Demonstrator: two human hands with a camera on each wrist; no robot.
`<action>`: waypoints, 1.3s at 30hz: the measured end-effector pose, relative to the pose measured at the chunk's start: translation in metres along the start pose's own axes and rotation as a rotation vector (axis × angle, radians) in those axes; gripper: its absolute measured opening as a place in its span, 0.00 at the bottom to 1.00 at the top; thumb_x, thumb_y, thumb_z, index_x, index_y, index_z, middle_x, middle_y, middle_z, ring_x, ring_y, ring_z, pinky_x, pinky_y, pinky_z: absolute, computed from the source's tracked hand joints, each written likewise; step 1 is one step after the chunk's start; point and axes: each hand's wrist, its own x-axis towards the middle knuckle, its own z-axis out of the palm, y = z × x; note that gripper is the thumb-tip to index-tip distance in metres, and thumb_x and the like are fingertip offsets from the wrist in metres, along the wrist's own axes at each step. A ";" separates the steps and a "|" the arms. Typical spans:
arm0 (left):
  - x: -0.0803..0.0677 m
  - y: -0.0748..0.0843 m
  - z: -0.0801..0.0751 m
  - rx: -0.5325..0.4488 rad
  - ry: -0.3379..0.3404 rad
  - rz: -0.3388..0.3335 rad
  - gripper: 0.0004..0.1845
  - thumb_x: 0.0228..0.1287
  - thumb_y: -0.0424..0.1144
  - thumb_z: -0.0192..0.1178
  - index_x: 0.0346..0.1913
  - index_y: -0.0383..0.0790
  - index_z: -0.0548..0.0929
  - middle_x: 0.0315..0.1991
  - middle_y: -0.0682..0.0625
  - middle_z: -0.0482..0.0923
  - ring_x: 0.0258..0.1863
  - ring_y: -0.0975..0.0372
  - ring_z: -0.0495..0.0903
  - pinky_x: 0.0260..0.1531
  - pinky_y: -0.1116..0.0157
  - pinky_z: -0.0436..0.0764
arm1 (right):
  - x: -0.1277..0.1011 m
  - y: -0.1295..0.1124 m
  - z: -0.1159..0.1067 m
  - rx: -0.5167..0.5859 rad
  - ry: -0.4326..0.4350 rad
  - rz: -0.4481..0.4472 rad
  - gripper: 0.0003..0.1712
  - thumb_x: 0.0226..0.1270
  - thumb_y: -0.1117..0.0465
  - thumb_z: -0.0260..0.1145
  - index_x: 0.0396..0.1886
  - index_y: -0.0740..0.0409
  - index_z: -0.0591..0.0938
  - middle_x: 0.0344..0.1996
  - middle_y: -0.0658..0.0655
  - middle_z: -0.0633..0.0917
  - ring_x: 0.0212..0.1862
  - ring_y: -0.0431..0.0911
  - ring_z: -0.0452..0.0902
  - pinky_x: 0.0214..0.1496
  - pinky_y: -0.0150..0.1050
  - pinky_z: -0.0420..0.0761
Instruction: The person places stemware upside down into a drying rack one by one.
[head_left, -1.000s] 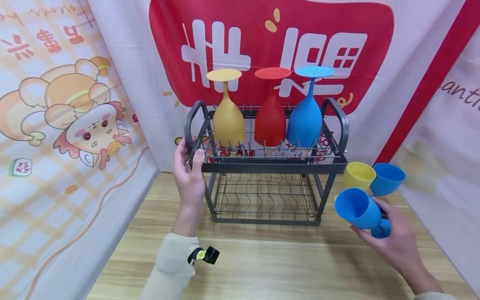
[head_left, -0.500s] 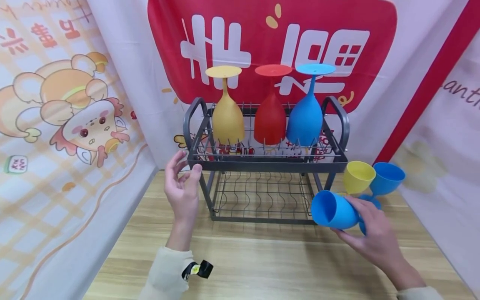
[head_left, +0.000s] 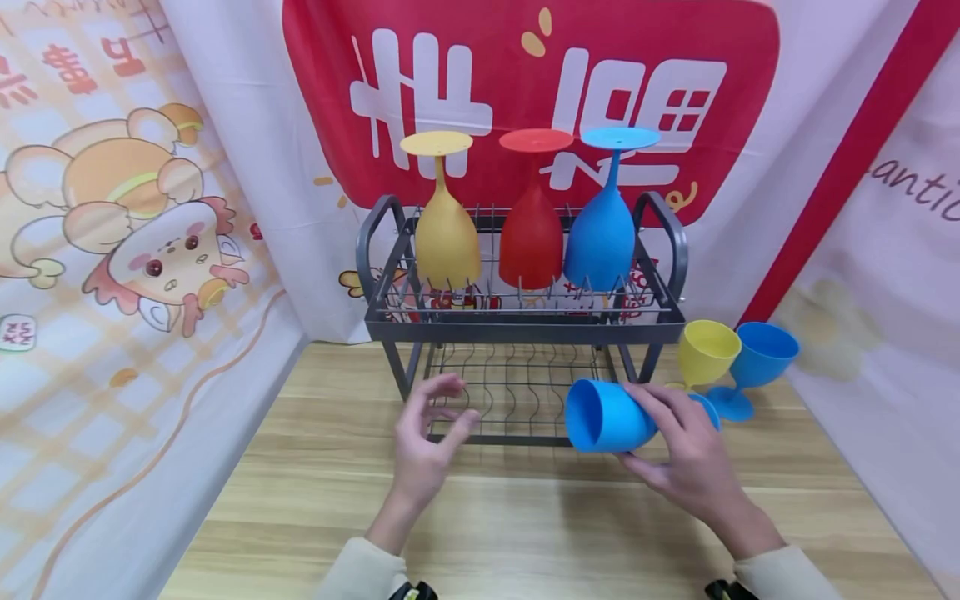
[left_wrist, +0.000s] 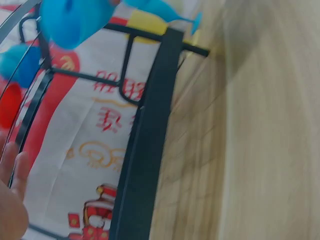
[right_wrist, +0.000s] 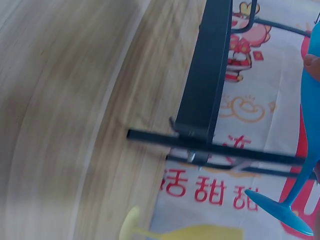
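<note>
Fingers (head_left: pixel 660 398) of right hand (head_left: pixel 686 462) grip blue goblet (head_left: pixel 607 417).

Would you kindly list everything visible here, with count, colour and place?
dish rack: one, dark grey, two tiers, at the back of the table.
upturned goblets: three, yellow, red, blue, on the rack's top tier.
upright goblets: two, yellow and blue, right of the rack.
held goblet: one, blue, on its side, in front of the rack's lower tier.
table: one, light wood.
banners: printed fabric, behind and at the sides.
left hand: open, near the rack's lower tier.
right hand: grips the held goblet.
</note>
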 end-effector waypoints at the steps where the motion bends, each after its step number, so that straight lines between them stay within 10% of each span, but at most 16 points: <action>1: -0.002 -0.001 0.004 0.014 -0.059 -0.019 0.31 0.61 0.29 0.74 0.67 0.40 0.78 0.60 0.51 0.83 0.59 0.60 0.82 0.53 0.66 0.86 | 0.002 -0.003 0.002 -0.001 -0.010 -0.013 0.52 0.70 0.19 0.46 0.74 0.53 0.77 0.62 0.65 0.82 0.61 0.63 0.79 0.56 0.67 0.85; 7: -0.010 0.001 0.026 0.074 -0.313 -0.162 0.43 0.62 0.42 0.77 0.77 0.62 0.69 0.74 0.57 0.73 0.68 0.56 0.78 0.62 0.50 0.85 | 0.012 -0.022 0.013 -0.003 -0.065 -0.076 0.54 0.48 0.42 0.88 0.76 0.48 0.76 0.64 0.64 0.81 0.62 0.62 0.79 0.61 0.66 0.84; 13: -0.012 0.005 0.040 0.082 -0.414 -0.229 0.45 0.59 0.47 0.79 0.77 0.68 0.67 0.76 0.55 0.70 0.71 0.52 0.75 0.63 0.48 0.84 | 0.016 -0.041 0.026 -0.005 -0.074 -0.111 0.60 0.36 0.53 0.94 0.75 0.47 0.77 0.65 0.61 0.81 0.64 0.59 0.78 0.65 0.64 0.82; 30: -0.017 0.002 0.040 0.009 -0.383 -0.307 0.40 0.58 0.40 0.80 0.72 0.50 0.72 0.69 0.48 0.73 0.62 0.52 0.80 0.58 0.61 0.87 | 0.012 -0.055 0.039 -0.026 -0.086 -0.104 0.60 0.42 0.52 0.92 0.78 0.45 0.73 0.68 0.61 0.80 0.65 0.58 0.79 0.65 0.60 0.83; 34: -0.018 -0.002 0.041 -0.027 -0.347 -0.323 0.41 0.58 0.39 0.79 0.72 0.42 0.70 0.69 0.44 0.74 0.61 0.52 0.80 0.57 0.63 0.87 | 0.008 -0.056 0.038 0.009 -0.083 -0.080 0.51 0.56 0.47 0.85 0.78 0.48 0.74 0.71 0.60 0.79 0.68 0.57 0.77 0.70 0.60 0.81; 39: -0.021 -0.008 0.041 -0.066 -0.251 -0.360 0.41 0.57 0.39 0.79 0.71 0.38 0.69 0.66 0.38 0.75 0.60 0.48 0.81 0.59 0.57 0.87 | 0.002 -0.057 0.039 0.128 0.003 0.009 0.39 0.69 0.39 0.72 0.73 0.54 0.78 0.69 0.59 0.80 0.68 0.55 0.77 0.77 0.38 0.75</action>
